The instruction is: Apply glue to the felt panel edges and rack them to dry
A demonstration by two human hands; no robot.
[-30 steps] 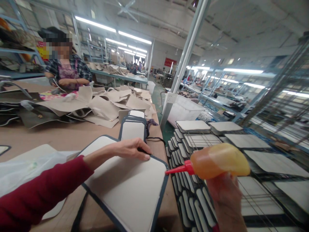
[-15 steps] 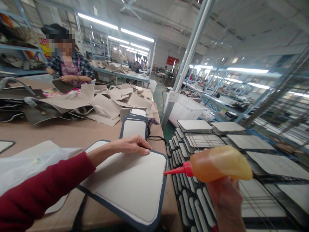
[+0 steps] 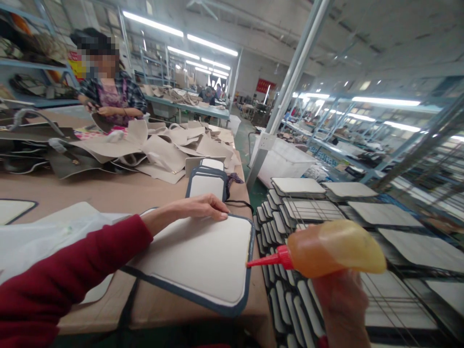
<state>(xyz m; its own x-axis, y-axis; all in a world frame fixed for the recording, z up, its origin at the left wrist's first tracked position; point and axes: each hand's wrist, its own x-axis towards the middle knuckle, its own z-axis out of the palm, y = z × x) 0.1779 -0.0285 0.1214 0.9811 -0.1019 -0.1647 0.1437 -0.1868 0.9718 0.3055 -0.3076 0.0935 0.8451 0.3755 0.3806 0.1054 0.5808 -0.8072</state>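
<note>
My left fingers [image 3: 219,204] pinch the panel [image 3: 195,256]; right hand [image 3: 342,299] grips the bottle [image 3: 337,246]; yellowish bead [image 3: 248,253] partway down one side, rest seemingly bare

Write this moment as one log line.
Left hand: touching pale panel near its far edge | Right hand: holding amber bottle | Red nozzle: at panel's right border | Beside table: racked panels

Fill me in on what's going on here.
The camera wearer's right hand holds a squeeze bottle of amber liquid, its red nozzle at the right-hand border of a pale, dark-edged panel. The left hand rests at the panel's far edge. More such panels lie right of the table. Across it, a co-worker handles a dark piece.
</note>
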